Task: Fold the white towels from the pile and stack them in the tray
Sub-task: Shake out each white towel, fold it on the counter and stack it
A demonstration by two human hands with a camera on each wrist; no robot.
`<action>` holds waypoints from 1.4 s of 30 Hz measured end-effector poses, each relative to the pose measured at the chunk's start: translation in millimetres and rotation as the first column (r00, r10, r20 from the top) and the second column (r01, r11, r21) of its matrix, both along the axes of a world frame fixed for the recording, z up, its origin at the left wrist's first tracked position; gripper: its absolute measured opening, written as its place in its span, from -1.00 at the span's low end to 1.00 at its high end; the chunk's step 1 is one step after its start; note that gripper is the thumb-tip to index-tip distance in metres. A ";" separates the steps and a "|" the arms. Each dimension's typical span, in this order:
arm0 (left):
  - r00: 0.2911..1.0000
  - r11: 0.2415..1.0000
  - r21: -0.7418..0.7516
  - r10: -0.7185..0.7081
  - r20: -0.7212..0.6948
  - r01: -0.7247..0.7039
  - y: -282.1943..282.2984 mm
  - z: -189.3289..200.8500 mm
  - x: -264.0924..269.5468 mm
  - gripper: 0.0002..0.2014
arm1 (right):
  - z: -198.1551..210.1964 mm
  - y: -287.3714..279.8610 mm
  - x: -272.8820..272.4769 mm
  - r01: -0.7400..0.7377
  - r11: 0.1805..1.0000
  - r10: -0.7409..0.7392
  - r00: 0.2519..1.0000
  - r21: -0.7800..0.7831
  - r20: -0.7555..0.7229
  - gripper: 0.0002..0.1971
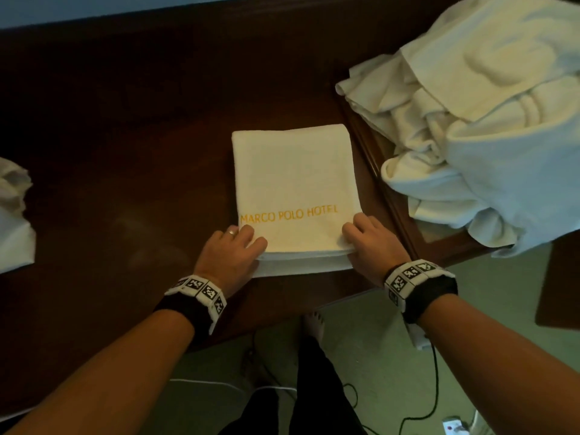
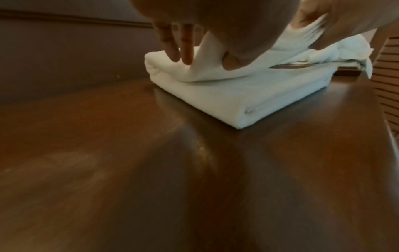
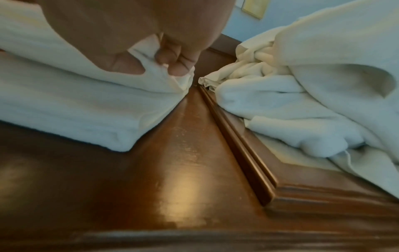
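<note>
A folded white towel (image 1: 292, 177) with gold "MARCO POLO HOTEL" lettering lies on the dark wooden table (image 1: 125, 152), in front of me. My left hand (image 1: 248, 243) pinches the near-left corner of its top layer, thumb underneath and fingers (image 2: 183, 49) on top. My right hand (image 1: 357, 233) pinches the near-right corner (image 3: 170, 71), lifting it slightly off the layers (image 3: 75, 105) below. To the right, a loose pile of white towels (image 1: 470, 120) covers the wooden tray (image 1: 387, 189).
Another crumpled white cloth (image 1: 12, 215) lies at the table's left edge. The tray's raised rim (image 3: 248, 153) runs close to the folded towel's right side. Cables (image 1: 433, 387) and my foot (image 1: 314, 324) are on the green floor below the table's near edge.
</note>
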State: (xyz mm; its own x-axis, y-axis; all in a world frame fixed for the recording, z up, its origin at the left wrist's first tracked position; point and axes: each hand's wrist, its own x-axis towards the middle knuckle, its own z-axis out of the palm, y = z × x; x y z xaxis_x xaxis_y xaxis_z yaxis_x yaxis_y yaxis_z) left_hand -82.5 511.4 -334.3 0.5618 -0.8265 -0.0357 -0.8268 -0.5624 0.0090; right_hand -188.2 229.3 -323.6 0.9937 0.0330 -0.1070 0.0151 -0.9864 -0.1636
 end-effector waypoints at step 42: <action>0.175 0.313 -0.017 0.486 -0.856 -0.950 -78.0 20.5 5.0 -0.64 | -5.1 -23.5 69.0 0.658 0.473 -0.423 0.753 0.586 -0.504 -0.32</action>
